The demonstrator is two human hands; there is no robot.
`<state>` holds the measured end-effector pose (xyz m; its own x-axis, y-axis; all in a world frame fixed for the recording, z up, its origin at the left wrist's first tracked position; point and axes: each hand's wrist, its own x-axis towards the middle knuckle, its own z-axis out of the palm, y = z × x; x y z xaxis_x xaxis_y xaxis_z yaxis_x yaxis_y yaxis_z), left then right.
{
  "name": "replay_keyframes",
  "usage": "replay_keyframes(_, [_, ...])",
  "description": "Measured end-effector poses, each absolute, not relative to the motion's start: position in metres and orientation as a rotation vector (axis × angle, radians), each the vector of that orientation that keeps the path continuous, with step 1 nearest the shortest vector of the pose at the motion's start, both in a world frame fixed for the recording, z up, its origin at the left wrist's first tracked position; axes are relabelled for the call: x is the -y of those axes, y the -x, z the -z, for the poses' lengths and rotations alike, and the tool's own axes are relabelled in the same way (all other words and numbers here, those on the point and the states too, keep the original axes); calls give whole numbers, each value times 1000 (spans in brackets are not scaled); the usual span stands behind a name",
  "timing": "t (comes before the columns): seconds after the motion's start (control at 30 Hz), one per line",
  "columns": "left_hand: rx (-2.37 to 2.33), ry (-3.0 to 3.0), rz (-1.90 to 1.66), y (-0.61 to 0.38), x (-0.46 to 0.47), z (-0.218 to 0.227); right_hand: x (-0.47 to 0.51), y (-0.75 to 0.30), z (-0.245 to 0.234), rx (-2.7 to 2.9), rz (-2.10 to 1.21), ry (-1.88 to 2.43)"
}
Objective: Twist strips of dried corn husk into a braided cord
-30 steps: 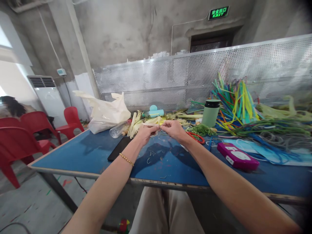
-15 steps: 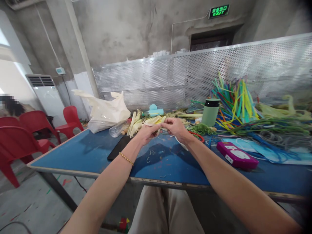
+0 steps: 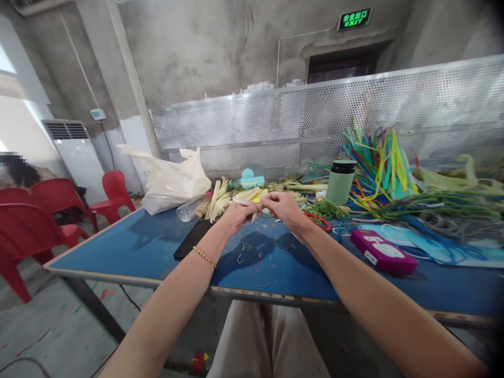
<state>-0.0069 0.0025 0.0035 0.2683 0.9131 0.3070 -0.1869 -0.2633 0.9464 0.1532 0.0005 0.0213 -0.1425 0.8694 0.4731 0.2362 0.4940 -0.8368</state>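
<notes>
Above the blue table point(image 3: 157, 236), my left hand point(image 3: 238, 216) pinches a pale corn husk strip point(image 3: 254, 214) between thumb and fingers. Close on its right, my right hand point(image 3: 282, 208) is closed on the same pale husk, thumb against forefinger. The fingers cover much of the strip, so how it is folded there cannot be made out. Just left of my hands lies a pile of pale corn husks point(image 3: 221, 203). Behind the fingers, yellow material point(image 3: 258, 196) shows in part.
A white plastic bag point(image 3: 173, 181) and a clear bottle point(image 3: 191, 209) stand at the left, near a black tablet point(image 3: 193, 239). To the right are a green tumbler point(image 3: 340, 184), a magenta box point(image 3: 382, 252), blue masks point(image 3: 444, 247) and a heap of coloured strips point(image 3: 394, 163).
My hands have drawn slightly apart. The pale strip that hung below my right hand is now mostly out of sight behind the wrist.
</notes>
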Motion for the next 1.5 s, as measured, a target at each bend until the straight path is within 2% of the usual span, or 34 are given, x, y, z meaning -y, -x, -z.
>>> replay_keyframes(1.2, [-711, -1446, -1199, 7, 14, -15, -4, -150, -18, 1600, -617, 1078])
replay_keyframes(1.27, [-694, -1436, -1226, 8, 11, -13, -7, -154, -19, 1637, -535, 1113])
replay_keyframes(1.4, [-747, -1367, -1381, 11, 1, -8, -7, -158, -25, 1604, -61, 1183])
replay_keyframes(1.43, [-778, -1348, -1422, 12, -2, -7, -5, -157, -26, 1611, -23, 1192])
replay_keyframes(1.5, [-836, -1318, -1479, 13, -6, -5, 1, -151, -25, 1720, -157, 1191])
